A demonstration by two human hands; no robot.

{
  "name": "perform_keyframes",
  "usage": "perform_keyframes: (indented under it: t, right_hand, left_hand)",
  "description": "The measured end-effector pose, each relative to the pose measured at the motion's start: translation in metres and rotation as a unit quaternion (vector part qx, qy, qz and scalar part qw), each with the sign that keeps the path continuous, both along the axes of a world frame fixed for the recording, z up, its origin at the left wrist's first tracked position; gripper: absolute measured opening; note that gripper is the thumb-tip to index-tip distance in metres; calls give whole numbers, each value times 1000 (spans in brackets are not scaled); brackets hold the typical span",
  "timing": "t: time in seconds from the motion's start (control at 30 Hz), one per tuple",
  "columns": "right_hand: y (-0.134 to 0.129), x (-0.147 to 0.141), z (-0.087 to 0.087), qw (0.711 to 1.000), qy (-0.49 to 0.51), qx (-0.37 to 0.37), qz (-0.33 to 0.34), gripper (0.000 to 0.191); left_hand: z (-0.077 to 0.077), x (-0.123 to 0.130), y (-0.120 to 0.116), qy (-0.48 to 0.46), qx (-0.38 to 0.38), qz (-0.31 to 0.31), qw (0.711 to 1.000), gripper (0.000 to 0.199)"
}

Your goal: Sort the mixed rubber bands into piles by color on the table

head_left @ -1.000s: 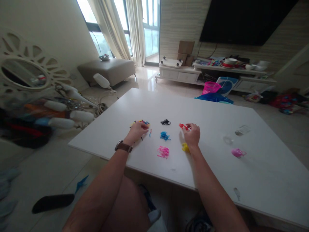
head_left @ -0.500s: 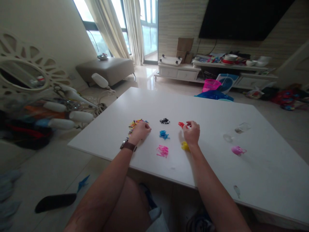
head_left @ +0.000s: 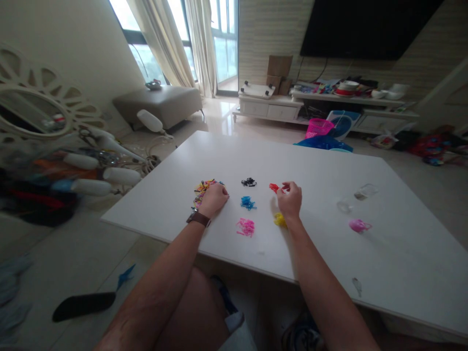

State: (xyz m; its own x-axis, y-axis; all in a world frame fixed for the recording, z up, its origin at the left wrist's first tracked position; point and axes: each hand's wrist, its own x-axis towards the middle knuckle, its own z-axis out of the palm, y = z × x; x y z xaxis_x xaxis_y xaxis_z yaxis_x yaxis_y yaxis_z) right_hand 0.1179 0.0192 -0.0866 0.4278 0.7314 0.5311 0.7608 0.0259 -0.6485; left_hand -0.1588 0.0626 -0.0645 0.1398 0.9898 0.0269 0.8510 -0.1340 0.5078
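So, white table (head_left: pixel 329 175) with the mixed band pile (head_left: pixel 200 190) on its left part; left hand (head_left: pixel 216 197) curled beside that, right hand (head_left: pixel 290 197) at the red bands (head_left: pixel 274 187); can't tell if either's gripping anything.

The left hand (head_left: pixel 217 197) rests beside a mixed-colour pile (head_left: pixel 202 190) on the white worktop (head_left: pixel 321 263). The right hand (head_left: pixel 290 197) is at the red pile (head_left: pixel 274 187), with the yellow pile (head_left: pixel 280 220) nearer. Between the hands, black (head_left: pixel 249 182), blue (head_left: pixel 248 203) and pink pieces (head_left: pixel 245 227) run far to near.
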Motion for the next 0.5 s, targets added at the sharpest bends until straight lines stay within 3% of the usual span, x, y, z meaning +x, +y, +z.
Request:
perform_keyframes:
  t: [0.33,0.5]
  right_hand:
    - [-2,-2,4,1000,10,1,12,16]
    - [-2,-2,4,1000,0,2,20,13]
  left_hand:
    - [9,-4,1,-95,-56,-66,992,13]
    - [9,-7,0,-111,-14,-46,993,8]
